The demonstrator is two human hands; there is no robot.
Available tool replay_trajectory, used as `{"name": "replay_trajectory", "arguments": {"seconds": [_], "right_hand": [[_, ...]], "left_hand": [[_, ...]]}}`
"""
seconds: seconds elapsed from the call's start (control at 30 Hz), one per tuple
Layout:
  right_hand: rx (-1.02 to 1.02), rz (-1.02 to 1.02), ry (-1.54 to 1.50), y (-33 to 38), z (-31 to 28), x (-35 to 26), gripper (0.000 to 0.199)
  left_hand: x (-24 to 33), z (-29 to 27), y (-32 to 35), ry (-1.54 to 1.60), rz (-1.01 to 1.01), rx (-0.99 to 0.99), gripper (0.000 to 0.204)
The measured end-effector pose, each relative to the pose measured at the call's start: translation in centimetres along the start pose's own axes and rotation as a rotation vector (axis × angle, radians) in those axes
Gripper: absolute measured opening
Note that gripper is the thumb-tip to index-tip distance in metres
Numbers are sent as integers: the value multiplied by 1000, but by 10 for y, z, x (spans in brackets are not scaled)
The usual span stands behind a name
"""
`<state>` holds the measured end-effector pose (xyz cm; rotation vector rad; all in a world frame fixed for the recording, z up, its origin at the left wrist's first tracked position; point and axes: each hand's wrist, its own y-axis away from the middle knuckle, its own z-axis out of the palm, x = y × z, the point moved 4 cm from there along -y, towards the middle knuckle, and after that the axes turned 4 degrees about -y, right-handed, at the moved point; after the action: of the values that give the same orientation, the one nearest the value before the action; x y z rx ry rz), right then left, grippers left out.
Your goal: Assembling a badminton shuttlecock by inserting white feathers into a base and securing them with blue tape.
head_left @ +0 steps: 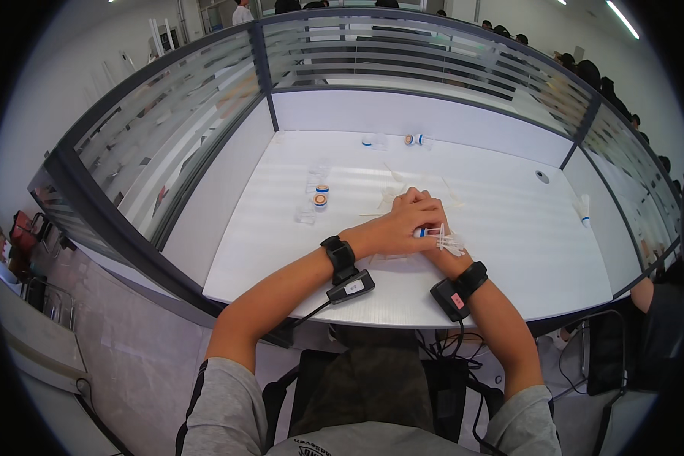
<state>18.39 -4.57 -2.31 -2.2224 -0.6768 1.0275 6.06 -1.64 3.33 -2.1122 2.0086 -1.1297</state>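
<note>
Over the middle of the white table, my left hand (394, 228) lies across my right hand (438, 218), its fingers curled. A small clear container of cotton swabs sticks out from under my left hand. Its blue-ringed white cap end (420, 232) is beside the palm, and the white swabs (449, 241) fan out over my right wrist. My left hand seems closed round this container. The fingers of my right hand are mostly hidden behind the left one. Thin pale sheets or wrappers (391, 196) lie on the table around both hands.
To the left lie clear containers (305, 216) with blue-and-orange caps (321, 201). More capped containers (412, 140) are at the back. Another swab container (584, 211) lies by the right edge. A grey-framed partition (260, 57) rises behind the table. Black cables (452, 346) hang below its front edge.
</note>
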Motion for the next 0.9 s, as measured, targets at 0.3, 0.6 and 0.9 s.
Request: {"name": "replay_trajectory", "arguments": {"seconds": [0.3, 0.6, 0.9], "right_hand": [[-44, -153, -104, -1, -11, -25, 44], [-37, 255, -48, -6, -9, -19, 35], [-59, 144, 97, -17, -1, -15, 34]], "left_hand": [[-4, -2, -1, 39, -60, -56, 31], [-5, 2, 2, -3, -11, -73, 43], [-5, 0, 1, 0, -6, -87, 40]]}}
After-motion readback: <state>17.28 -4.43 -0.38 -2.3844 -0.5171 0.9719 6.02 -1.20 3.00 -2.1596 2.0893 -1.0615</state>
